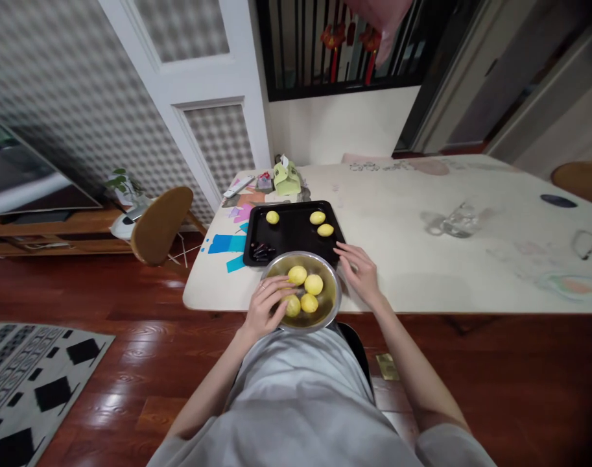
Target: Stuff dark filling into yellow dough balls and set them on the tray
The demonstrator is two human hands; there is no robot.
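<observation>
A metal bowl (331, 305) sits at the near edge of the table and holds several yellow dough balls (314, 284). My left hand (265, 306) reaches into the bowl, its fingers curled around one ball at the lower left. My right hand (359, 268) lies on the table just right of the bowl, fingers spread and flat near the tray's front right corner. Behind the bowl a black baking tray (290, 237) carries three yellow balls (318, 218), one at its far left and two at its far right.
Coloured paper pieces (227, 244), a remote and a green tissue box (286, 178) lie beyond and left of the tray. A glass jug (458, 222) stands on the table (422, 272) to the right. A wooden chair (159, 224) is at the left end.
</observation>
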